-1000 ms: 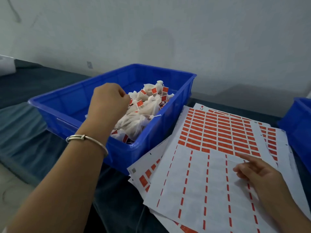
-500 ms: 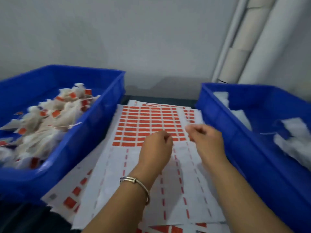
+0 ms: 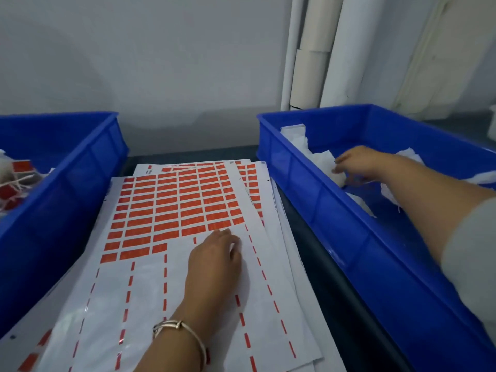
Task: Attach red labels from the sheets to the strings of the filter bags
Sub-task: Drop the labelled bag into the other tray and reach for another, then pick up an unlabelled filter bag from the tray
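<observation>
Reaching into the right bin [image 3: 335, 210], our right hand [image 3: 357, 165] closes its fingers [image 3: 339, 170] on a white filter bag [image 3: 326, 162] lying near the bin's left wall; we judge this is the pick-up of the next bag to tag. More unlabelled bags [image 3: 294, 132] lie at the bin's far corner, and others to the right of the arm.

Our left hand [image 3: 214, 253] rests on the top sheet [image 3: 166, 291], its fingers loosely curled with the tips touching the lowest row of red labels [image 3: 177, 205]. Whether they already pinch a label we cannot tell. Placed there, the hand likely pins the sheet flat and marks the next label to peel. A bangle [image 3: 182, 331] sits on that wrist.

The near part of the sheet is already stripped, leaving only red dashes; the far part is full. More sheets [image 3: 255, 178] lie fanned beneath it on the dark worktop [image 3: 322, 264].

The left bin [image 3: 67, 178] holds finished bags [image 3: 16, 173] with red labels on their strings. Sheets between the two bins keep each reach short.
</observation>
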{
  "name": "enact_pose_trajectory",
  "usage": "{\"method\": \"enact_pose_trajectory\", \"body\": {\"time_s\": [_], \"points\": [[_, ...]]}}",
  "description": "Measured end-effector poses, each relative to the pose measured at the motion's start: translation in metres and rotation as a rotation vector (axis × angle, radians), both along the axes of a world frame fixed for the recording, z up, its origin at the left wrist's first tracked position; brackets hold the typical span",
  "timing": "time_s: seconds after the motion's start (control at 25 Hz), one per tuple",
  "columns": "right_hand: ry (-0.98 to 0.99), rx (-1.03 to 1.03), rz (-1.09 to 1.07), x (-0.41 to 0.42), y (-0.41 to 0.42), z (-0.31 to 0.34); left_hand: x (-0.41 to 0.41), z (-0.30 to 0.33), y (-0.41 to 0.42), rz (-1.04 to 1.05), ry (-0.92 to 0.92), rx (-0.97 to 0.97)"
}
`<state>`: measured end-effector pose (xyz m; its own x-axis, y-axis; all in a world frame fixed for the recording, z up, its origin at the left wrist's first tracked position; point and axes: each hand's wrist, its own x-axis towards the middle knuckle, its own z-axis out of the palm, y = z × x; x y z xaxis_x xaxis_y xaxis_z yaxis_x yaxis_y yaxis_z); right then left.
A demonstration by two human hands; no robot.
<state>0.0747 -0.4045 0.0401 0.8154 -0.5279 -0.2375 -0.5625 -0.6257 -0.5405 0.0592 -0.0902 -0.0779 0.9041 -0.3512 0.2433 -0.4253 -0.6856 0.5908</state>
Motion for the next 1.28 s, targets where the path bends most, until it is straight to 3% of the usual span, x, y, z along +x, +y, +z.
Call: {"method": "enact_pose_trajectory", "body": {"time_s": [0.12,0.4,0.52,0.6,0.68,0.84,0.96,1.04,1.12,1.2,1.28], "points": [[0.413,0.008,0.068,-0.013,-0.019,-0.016,0.005,-0.01,-0.002,0.007,-0.02,0.0],[0.471,0.173,0.201,-0.016,-0.011,-0.001,0.008,-0.039,-0.009,0.17,-0.097,-0.094],[0.514,0.047,0.285,-0.027,-0.004,-0.005,0.008,-0.037,-0.011,0.176,-0.071,-0.126],[0.441,-0.193,0.277,-0.035,-0.001,-0.009,0.007,-0.032,-0.009,0.154,-0.073,-0.072],[0.282,-0.306,0.221,-0.041,-0.002,-0.008,0.007,-0.024,-0.006,0.135,-0.068,-0.041],[-0.073,-0.227,0.059,-0.056,0.003,0.033,0.002,-0.01,-0.003,0.123,0.001,-0.038],[-0.272,-0.15,0.108,-0.057,0.034,0.075,-0.003,0.002,-0.002,0.104,0.089,-0.074],[-0.361,-0.034,0.192,-0.053,0.071,0.096,-0.008,0.011,0.001,0.12,0.186,-0.24],[-0.375,-0.053,0.287,-0.044,0.111,0.1,-0.01,0.022,0.005,0.107,0.299,-0.47],[-0.346,-0.141,0.352,-0.032,0.149,0.085,-0.011,0.034,0.01,0.036,0.439,-0.697],[-0.321,-0.082,0.385,-0.022,0.18,0.053,-0.008,0.045,0.015,-0.019,0.595,-0.921]]}}
